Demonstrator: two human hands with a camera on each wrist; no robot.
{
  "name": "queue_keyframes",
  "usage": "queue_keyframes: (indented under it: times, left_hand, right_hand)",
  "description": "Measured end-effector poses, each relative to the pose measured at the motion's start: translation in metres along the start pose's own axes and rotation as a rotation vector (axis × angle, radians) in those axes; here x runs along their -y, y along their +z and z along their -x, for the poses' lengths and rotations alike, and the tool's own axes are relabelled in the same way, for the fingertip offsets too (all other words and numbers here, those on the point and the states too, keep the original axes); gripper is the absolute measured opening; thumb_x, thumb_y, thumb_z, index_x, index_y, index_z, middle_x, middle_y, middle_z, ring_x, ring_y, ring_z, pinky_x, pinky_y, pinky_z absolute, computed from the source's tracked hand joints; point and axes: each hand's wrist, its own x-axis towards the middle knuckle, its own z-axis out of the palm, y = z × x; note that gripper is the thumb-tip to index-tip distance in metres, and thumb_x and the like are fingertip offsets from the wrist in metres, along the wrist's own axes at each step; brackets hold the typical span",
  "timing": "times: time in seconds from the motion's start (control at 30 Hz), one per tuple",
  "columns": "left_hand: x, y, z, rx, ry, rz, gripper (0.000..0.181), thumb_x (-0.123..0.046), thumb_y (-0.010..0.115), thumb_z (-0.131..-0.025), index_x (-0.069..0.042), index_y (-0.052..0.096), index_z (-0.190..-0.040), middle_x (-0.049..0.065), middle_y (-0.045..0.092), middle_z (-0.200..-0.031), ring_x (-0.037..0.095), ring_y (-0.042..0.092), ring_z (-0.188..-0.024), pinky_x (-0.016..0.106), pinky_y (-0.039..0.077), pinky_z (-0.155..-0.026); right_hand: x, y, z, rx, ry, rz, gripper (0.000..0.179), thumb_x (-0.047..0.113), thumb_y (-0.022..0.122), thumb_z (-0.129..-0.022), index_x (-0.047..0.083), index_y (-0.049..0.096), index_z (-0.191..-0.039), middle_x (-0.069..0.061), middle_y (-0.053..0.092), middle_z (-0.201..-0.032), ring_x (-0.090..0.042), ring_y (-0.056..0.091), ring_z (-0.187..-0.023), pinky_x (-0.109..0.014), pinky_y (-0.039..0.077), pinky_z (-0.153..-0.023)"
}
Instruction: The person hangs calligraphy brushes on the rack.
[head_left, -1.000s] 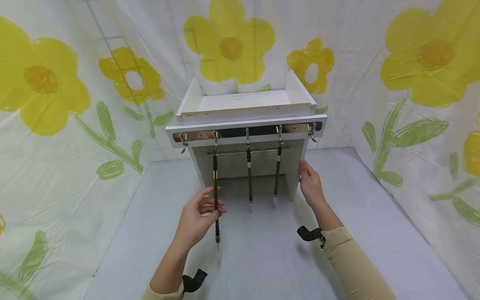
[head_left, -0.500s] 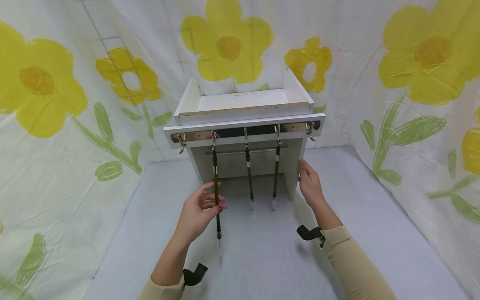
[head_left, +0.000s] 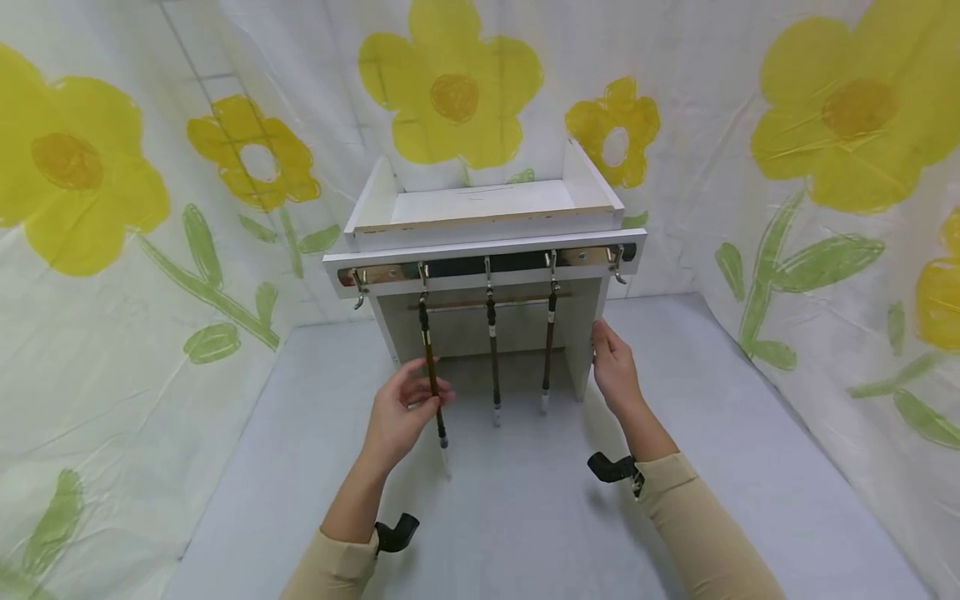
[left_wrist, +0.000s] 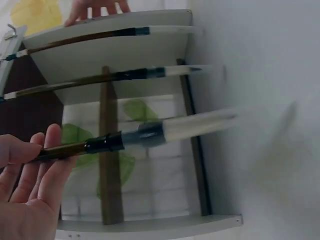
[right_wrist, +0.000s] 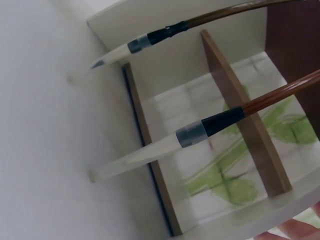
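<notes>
My left hand (head_left: 397, 417) pinches the handle of a calligraphy brush (head_left: 430, 358) between thumb and fingers. This brush hangs tip down below the second hook from the left, slanting slightly, its lower end to the right. In the left wrist view its pale bristles (left_wrist: 195, 127) show below a dark collar. Two more brushes, a middle one (head_left: 493, 350) and a right one (head_left: 549, 346), hang from hooks beside it. My right hand (head_left: 617, 375) grips the front edge of the white shelf's right side panel (head_left: 587, 321); only some fingertips (right_wrist: 295, 229) show in the right wrist view.
A metal hook rail (head_left: 517, 263) runs across the shelf's front, its outermost hooks bare. Behind the brushes a thin wooden bar (head_left: 461, 305) spans the side panels. The shelf stands on a pale table (head_left: 517, 517) before a flower-printed curtain (head_left: 300, 50).
My left hand has moved up and inward a little, and the brush's lower end has swung right and towards the shelf. My right hand keeps its grip on the panel.
</notes>
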Motion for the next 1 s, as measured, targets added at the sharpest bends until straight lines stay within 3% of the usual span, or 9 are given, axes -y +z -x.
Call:
queue_keyframes:
  times: [0.17,0.27,0.5,0.7,0.9,1.0]
  left_hand:
    - [0.017,0.004,-0.008,-0.043,0.044,0.015,0.051,0.014,0.061,-0.092,-0.006,0.056,-0.138,0.026,0.071,-0.112,0.041,0.072,-0.102,0.022,0.058,-0.084]
    - [0.025,0.006,-0.011,-0.059,0.060,0.006,0.049,0.012,0.061,-0.093,-0.007,0.056,-0.137,0.023,0.071,-0.112,0.038,0.072,-0.103,0.024,0.059,-0.085]
    - [0.033,0.009,-0.018,-0.048,0.105,-0.041,0.045,0.011,0.060,-0.094,-0.007,0.058,-0.135,0.023,0.071,-0.113,0.034,0.071,-0.105,0.028,0.060,-0.088]
    - [0.043,0.007,-0.020,-0.012,0.125,-0.129,0.046,0.006,0.062,-0.095,-0.005,0.053,-0.139,0.021,0.068,-0.125,0.036,0.065,-0.120,0.044,0.054,-0.102]
    - [0.050,-0.014,-0.017,-0.014,0.205,-0.277,0.049,0.001,0.065,-0.096,-0.006,0.051,-0.143,0.014,0.061,-0.139,0.031,0.057,-0.132,0.046,0.044,-0.112]
    - [0.043,-0.035,-0.012,-0.015,0.267,-0.403,0.045,-0.002,0.066,-0.096,-0.005,0.056,-0.139,0.010,0.064,-0.137,0.028,0.060,-0.129,0.046,0.047,-0.109]
  right_hand:
    - [0.010,0.000,0.003,0.028,0.026,0.008,0.065,0.049,0.030,-0.109,0.010,0.024,-0.160,-0.007,0.020,-0.168,-0.030,0.023,-0.154,-0.054,0.031,-0.119]
    - [0.014,0.000,0.005,0.035,0.040,0.013,0.061,0.042,0.030,-0.111,0.008,0.024,-0.160,-0.010,0.021,-0.167,-0.032,0.023,-0.153,-0.054,0.031,-0.119]
    - [0.003,-0.001,0.001,0.024,0.020,0.013,0.067,0.053,0.031,-0.107,0.013,0.025,-0.161,-0.006,0.022,-0.167,-0.028,0.024,-0.154,-0.053,0.032,-0.119]
    - [-0.001,-0.006,0.004,0.014,0.008,0.011,0.072,0.059,0.032,-0.105,0.013,0.026,-0.160,-0.006,0.024,-0.167,-0.029,0.027,-0.153,-0.053,0.035,-0.118]
    - [-0.001,-0.021,0.010,0.016,-0.081,0.051,0.056,0.046,0.033,-0.110,0.018,0.035,-0.158,-0.005,0.034,-0.163,-0.033,0.038,-0.147,-0.054,0.041,-0.113]
    - [0.002,-0.034,0.013,0.008,-0.131,0.168,0.052,0.043,0.035,-0.110,0.021,0.038,-0.157,-0.007,0.038,-0.161,-0.036,0.043,-0.143,-0.056,0.042,-0.111]
